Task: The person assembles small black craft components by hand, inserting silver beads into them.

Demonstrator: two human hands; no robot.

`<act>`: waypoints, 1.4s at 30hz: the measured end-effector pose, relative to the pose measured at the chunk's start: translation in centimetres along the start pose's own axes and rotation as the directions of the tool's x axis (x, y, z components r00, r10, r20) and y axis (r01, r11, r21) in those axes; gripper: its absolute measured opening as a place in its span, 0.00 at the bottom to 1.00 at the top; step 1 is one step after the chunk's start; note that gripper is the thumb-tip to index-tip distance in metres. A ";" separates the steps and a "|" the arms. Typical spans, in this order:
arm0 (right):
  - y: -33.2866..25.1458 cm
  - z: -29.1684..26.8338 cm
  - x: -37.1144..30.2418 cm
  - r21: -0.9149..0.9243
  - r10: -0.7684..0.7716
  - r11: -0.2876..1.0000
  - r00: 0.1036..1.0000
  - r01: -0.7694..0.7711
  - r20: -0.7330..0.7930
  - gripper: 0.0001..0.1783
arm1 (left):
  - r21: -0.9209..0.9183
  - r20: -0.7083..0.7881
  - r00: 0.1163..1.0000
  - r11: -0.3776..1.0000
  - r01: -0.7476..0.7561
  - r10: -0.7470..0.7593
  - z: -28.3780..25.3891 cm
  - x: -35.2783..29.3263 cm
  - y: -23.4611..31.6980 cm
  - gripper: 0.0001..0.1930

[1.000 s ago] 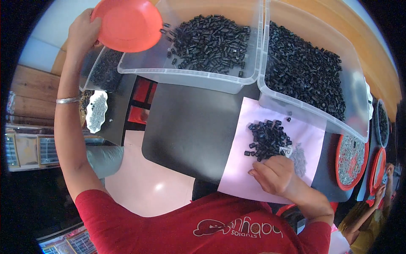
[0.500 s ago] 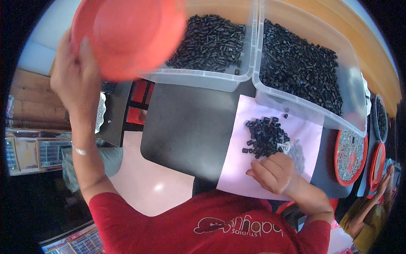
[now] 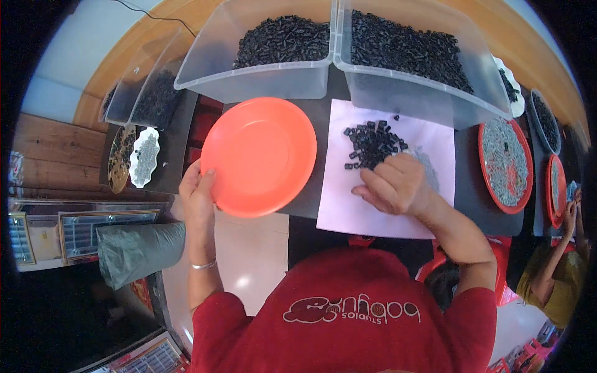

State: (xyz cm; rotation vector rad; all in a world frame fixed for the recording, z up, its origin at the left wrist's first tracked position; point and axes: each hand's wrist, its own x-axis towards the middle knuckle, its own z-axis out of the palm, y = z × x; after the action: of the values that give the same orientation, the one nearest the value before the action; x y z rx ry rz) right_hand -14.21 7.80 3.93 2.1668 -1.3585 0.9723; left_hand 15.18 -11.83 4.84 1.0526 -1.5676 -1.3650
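Orange plastic plate (image 3: 259, 155) is gripped at its rim by the left hand (image 3: 197, 196), held level beside the white sheet (image 3: 385, 174), where the half-curled, empty right hand (image 3: 393, 184) rests on small black pieces (image 3: 371, 143).

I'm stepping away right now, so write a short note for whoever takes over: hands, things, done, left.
Left hand grips the rim of the empty orange plate, held at the table's edge.
Right hand rests on the white paper, beside the pile of small black pieces.
Done: a pile lies on the paper.
Left: nothing is on the plate yet; the two clear bins behind are full of black pieces.
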 end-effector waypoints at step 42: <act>-6.2 -3.9 -9.1 -0.100 0.543 0.827 0.832 -0.553 -0.116 0.11 | 0.179 0.644 0.514 0.542 -0.821 0.566 17.4 -9.6 -1.8 0.12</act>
State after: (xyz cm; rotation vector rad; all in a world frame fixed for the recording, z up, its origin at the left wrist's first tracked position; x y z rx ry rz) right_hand -12.62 18.64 0.00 1.6362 -2.0001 1.1147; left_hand 2.40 2.87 0.72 0.1117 -2.4628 -0.6666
